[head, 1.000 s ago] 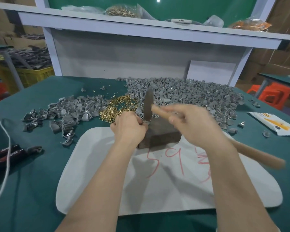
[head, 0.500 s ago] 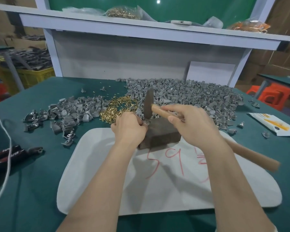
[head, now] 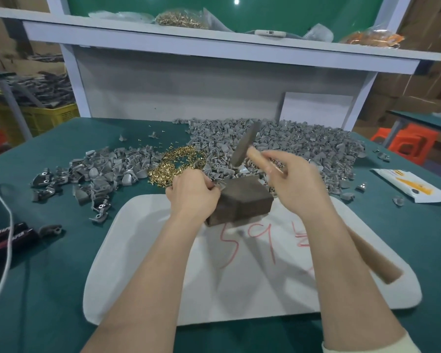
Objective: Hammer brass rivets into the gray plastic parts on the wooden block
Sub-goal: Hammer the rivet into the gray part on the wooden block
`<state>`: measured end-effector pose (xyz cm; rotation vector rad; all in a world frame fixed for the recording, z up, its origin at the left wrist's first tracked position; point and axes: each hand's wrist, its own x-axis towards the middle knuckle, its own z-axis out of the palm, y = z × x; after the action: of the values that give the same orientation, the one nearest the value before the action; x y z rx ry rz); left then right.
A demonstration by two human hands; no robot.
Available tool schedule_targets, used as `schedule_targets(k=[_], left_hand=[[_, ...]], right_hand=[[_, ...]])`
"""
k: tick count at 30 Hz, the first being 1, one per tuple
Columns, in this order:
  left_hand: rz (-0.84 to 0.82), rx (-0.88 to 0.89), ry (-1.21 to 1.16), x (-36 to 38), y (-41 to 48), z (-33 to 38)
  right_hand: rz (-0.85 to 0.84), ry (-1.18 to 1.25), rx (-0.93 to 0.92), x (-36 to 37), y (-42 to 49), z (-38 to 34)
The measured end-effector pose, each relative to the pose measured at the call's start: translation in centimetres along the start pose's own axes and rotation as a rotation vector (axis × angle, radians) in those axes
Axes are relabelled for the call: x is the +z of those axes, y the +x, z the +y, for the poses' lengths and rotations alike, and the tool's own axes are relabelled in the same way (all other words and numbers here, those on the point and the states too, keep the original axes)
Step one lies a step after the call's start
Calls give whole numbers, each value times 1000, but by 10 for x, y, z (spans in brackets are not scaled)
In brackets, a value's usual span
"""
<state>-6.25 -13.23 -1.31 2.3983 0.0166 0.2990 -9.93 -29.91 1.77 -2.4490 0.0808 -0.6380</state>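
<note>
Head camera: both bare forearms reach in from the bottom edge, over a white mat (head: 143, 250) with red scrawl on it that the arms partly cover. The butt of the hammer (head: 243, 146) sticks out under the right forearm. Its handle passes through the right hand (head: 294, 186), whose fingers are curled round it near the head. The metal head is blurred and hangs tilted above the far side of the wooden block (head: 242, 200), apart from it. The block stands on the mat's far edge. At its upper left corner the left hand (head: 192, 192) pinches a small gray part (head: 220, 184). The fingers hide most of it, so whether a rivet sits in it cannot be told. Pliers (head: 8, 235) and a white cord (head: 7, 250) are cut off at the left edge of the green table (head: 49, 276). Beyond the hands lies a heap of brass rivets (head: 178, 161), between a smaller scatter of gray pieces (head: 99, 174) and a big pile of gray parts (head: 290, 149). On the shelf (head: 214, 47) behind, several bags are too blurred to identify.
</note>
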Motion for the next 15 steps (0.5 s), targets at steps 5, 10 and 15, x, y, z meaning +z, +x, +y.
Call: schedule_targets(k=[5, 10, 15], left_hand=[[-62, 9, -24, 0, -2, 3], [-95, 28, -35, 0, -3, 3], [-103, 40, -44, 0, -4, 4]], right_hand=[[-32, 65, 292, 18, 16, 37], [-144, 85, 438, 30, 13, 52], [49, -202, 276, 28, 10, 34]])
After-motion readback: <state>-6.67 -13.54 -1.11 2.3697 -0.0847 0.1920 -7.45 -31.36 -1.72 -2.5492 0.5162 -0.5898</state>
